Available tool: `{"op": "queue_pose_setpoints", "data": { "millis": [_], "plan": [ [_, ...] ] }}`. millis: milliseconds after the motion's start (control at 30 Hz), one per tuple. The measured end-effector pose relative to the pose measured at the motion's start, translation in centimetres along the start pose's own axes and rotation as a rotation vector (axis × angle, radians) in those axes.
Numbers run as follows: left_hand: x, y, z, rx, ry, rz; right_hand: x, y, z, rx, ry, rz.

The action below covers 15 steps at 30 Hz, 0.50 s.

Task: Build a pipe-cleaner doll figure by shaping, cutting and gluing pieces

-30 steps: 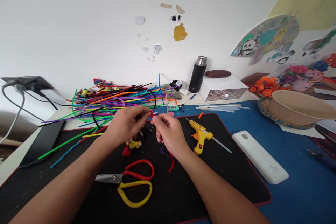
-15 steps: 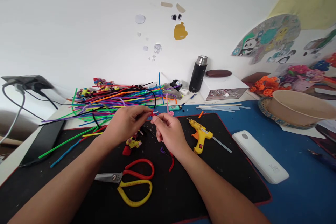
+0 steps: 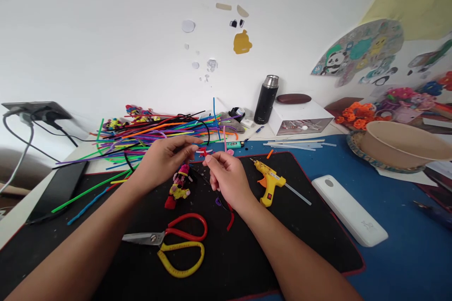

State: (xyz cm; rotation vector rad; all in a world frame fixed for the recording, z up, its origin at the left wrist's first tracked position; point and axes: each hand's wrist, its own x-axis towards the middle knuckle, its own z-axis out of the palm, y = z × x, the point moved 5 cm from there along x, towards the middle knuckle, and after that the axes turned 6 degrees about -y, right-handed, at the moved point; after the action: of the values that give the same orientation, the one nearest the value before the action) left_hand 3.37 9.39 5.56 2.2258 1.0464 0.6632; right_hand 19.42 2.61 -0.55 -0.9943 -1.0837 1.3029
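Note:
Thumb and forefinger of my right hand (image 3: 228, 174) pinch a small red pipe cleaner piece (image 3: 202, 152), held up above the black mat. My left hand (image 3: 168, 157) is just to its left, thumb and forefinger parted, with nothing visible between them. Below my hands lies a small pipe cleaner figure (image 3: 179, 190) in pink, yellow and red. A red pipe cleaner strip (image 3: 230, 221) shows below my right hand; whether it joins the held piece is hidden. Scissors (image 3: 181, 244) with one red and one yellow handle lie nearer to me.
A yellow glue gun (image 3: 271, 181) lies right of my hands, beside a white oblong case (image 3: 349, 209). Many coloured pipe cleaners (image 3: 158, 134) are piled at the back left. A black flask (image 3: 266, 101) stands by the wall, and a beige bowl (image 3: 406, 143) sits at right.
My left fingers have let go of the red piece and moved slightly left, parting. More of the red piece and of the figure now shows. My right hand has stayed in place.

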Motion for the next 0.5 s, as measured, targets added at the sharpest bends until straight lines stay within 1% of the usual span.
{"op": "queue_pose_setpoints", "data": {
  "millis": [133,200,267,333,500],
  "plan": [
    [0.4,-0.7,0.6,-0.265,-0.092,-0.06,0.0,0.0,0.0,0.013,-0.018,0.004],
    [0.6,-0.8,1.0,-0.4,-0.141,-0.075,0.1,0.1,0.0,0.028,-0.026,0.008],
    [0.7,-0.8,1.1,-0.491,-0.165,-0.083,0.1,0.2,0.1,0.043,-0.036,0.015],
    [0.7,-0.8,1.1,-0.532,-0.171,-0.085,0.1,0.2,0.1,0.051,-0.045,0.021],
    [0.7,-0.7,1.1,-0.547,-0.192,-0.082,0.0,0.2,0.3,0.054,-0.056,0.027]
  ]
}}
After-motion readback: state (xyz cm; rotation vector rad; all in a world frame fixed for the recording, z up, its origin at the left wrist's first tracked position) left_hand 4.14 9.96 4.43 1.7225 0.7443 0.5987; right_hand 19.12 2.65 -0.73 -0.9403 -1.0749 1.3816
